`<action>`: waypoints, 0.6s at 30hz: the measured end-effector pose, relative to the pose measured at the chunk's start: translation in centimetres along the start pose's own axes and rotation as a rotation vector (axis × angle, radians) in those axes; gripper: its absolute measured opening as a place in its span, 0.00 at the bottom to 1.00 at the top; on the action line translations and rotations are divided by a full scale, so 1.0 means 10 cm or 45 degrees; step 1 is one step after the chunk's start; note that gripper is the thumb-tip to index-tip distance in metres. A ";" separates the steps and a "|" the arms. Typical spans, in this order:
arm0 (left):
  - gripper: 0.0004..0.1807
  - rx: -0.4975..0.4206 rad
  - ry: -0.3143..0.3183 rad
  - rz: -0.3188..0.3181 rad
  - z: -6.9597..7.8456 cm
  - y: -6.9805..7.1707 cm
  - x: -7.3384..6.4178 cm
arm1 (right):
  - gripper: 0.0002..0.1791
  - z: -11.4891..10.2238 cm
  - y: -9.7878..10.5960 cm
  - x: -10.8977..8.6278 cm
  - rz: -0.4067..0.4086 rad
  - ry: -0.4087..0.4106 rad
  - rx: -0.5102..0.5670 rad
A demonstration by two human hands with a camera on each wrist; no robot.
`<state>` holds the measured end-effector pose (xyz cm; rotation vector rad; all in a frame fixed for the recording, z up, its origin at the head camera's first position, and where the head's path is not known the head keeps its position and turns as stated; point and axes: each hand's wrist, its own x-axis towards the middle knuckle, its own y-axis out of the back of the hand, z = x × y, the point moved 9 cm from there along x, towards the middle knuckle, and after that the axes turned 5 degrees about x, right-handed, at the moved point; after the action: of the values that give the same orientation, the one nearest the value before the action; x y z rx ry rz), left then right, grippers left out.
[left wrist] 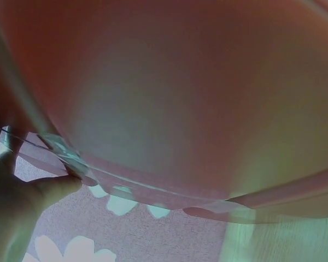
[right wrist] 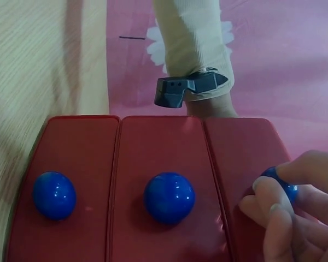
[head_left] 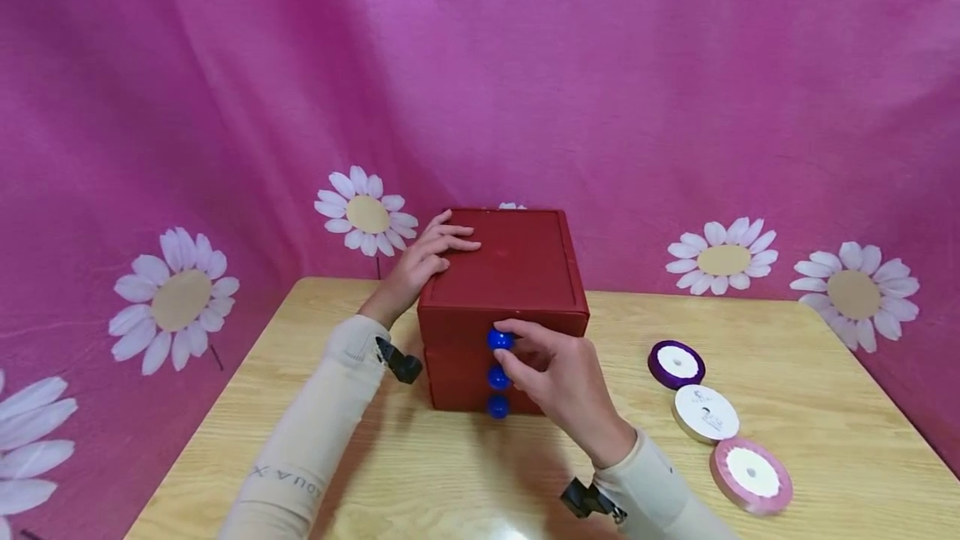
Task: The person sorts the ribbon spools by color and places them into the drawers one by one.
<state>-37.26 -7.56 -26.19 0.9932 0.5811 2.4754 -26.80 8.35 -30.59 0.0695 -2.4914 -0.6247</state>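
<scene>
The drawer box (head_left: 510, 265) is red, its knobs (head_left: 498, 377) blue, the backdrop (head_left: 562, 90) magenta patterned with white, yellow-centred daisies (head_left: 367, 213).

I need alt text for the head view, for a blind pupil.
A right hand pinches the top blue knob on a red box; the left hand rests on the box's left edge. To the right, a purple spool, a white spool and a pink spool lie on a wooden table before pink flowered cloth.
</scene>
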 end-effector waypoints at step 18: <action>0.23 0.005 0.026 -0.016 -0.01 -0.03 -0.01 | 0.17 -0.08 0.01 -0.12 -0.062 0.051 0.070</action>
<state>-37.18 -7.37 -26.45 0.9641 0.5968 2.4774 -25.39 8.33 -30.59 0.1621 -2.4748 -0.5695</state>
